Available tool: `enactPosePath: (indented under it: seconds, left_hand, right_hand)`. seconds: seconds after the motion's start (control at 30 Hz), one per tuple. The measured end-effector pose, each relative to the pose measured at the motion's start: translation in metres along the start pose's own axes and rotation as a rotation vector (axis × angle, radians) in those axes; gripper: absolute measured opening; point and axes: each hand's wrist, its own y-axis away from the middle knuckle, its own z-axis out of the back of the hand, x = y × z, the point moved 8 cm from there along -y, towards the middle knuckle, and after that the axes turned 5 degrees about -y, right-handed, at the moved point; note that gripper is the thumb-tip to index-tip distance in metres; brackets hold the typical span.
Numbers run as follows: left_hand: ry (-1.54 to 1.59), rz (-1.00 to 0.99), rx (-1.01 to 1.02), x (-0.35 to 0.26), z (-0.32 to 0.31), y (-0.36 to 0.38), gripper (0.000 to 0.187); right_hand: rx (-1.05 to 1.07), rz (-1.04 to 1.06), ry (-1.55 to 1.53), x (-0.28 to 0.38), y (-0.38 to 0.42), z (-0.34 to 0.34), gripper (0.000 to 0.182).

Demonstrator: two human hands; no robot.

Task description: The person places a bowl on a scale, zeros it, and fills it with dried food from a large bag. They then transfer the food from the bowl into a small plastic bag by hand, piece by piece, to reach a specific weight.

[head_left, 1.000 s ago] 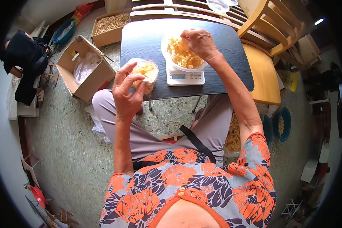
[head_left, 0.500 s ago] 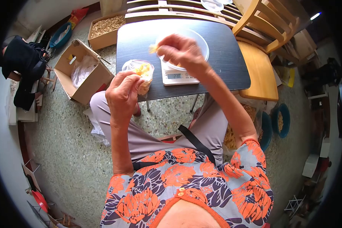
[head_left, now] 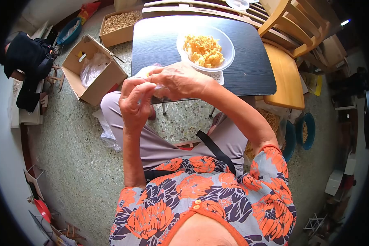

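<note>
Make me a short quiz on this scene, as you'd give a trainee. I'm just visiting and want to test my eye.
1. Multiple choice: what is the clear bowl of yellowish pieces standing on?
a) a white scale
b) the wooden chair
c) the floor

2. True or false: the left hand and the right hand are both at the plastic bag.

3. Short answer: what lies inside the open cardboard box?

Key: 1. a; 2. true; 3. crumpled, see-through plastic.
</note>
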Motion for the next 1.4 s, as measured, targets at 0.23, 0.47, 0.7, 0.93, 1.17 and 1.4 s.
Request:
enactPosePath:
  seconds: [0.23, 0.47, 0.7, 0.93, 1.17, 1.4]
  left_hand:
    - [-0.093, -0.038, -0.006, -0.008, 0.002, -0.012, 0.023]
    - [-0.059, -0.014, -0.034, 0.0, 0.0, -0.02, 0.023]
    - [-0.145, 0.042, 0.059, 0.003, -0.018, -0.02, 0.019]
    - [-0.128, 0.013, 0.05, 0.003, -0.018, -0.014, 0.019]
    - [-0.098, 0.044, 0.032, 0.004, -0.018, -0.012, 0.016]
    - [-0.097, 0.052, 0.03, 0.002, -0.019, -0.017, 0.016]
  right_hand:
    - [-0.099, 0.068, 0.079, 0.004, -0.004, 0.005, 0.019]
    - [-0.347, 0.066, 0.004, -0.015, 0.012, 0.04, 0.009]
    - [-0.495, 0.033, -0.233, -0.042, 0.04, 0.08, 0.017]
    - [-0.441, -0.317, 0.163, -0.117, 0.06, 0.1, 0.019]
    - [-0.282, -0.423, 0.44, -0.123, 0.045, 0.082, 0.033]
    - [-0.548, -0.409, 0.274, -0.136, 0.064, 0.098, 0.021]
